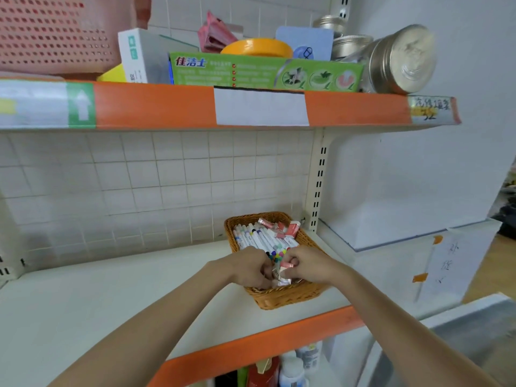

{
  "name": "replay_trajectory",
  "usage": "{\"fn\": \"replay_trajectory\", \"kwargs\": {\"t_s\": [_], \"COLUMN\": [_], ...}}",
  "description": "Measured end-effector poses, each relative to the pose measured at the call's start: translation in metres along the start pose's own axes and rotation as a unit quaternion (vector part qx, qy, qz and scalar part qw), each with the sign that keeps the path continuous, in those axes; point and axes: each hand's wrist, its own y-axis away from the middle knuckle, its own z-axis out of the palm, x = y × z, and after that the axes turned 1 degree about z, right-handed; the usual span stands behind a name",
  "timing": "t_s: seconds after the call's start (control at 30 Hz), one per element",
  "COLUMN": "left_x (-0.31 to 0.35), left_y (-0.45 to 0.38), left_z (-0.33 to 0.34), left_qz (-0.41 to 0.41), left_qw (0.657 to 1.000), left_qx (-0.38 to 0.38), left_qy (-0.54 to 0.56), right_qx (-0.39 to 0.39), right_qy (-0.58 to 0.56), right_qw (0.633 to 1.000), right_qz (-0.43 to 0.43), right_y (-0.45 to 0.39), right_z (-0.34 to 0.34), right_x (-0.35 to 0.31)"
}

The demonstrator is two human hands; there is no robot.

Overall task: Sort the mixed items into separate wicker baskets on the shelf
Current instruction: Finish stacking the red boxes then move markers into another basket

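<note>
A brown wicker basket (282,298) stands on the white middle shelf (111,291), near its right end. It is full of white marker pens (259,238) with coloured caps, and a few pink-wrapped packets (291,228) lie at its far end. Both my hands are over the basket's near end, close together. My left hand (248,268) has its fingers curled down among the items; what it holds is hidden. My right hand (308,265) pinches a small pink-wrapped packet (287,265) between thumb and fingers.
The upper shelf with an orange front edge (156,104) carries a green toothpaste box (265,71), a white box (139,55), orange tape (258,47), metal tins (402,58) and a pink plastic basket (55,32). Bottles (293,370) stand on the shelf below.
</note>
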Motion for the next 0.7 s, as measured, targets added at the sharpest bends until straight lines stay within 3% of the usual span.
{"fn": "replay_trajectory", "kwargs": {"t_s": [0.1,0.23,0.4,0.53,0.7], "left_x": [-0.002,-0.004,-0.015,-0.030,-0.053], "left_y": [0.003,0.015,0.048,0.085,0.148], "left_z": [0.000,0.000,-0.001,0.002,0.005], "left_qz": [-0.004,-0.029,-0.097,-0.164,-0.221], "left_qw": [0.999,0.980,0.934,0.905,0.909], "left_qx": [0.046,0.196,0.324,0.337,0.315], "left_qy": [-0.013,-0.016,0.112,0.203,0.162], "right_qx": [0.033,0.112,0.152,0.115,0.046], "right_qy": [-0.007,-0.024,-0.032,-0.033,-0.086], "right_qw": [0.999,0.991,0.978,0.975,0.968], "right_qz": [-0.021,-0.068,-0.141,-0.189,-0.232], "right_y": [0.002,0.001,-0.002,-0.005,-0.016], "right_z": [0.002,0.006,0.014,0.034,0.074], "right_x": [-0.001,-0.011,-0.046,-0.083,-0.132]}}
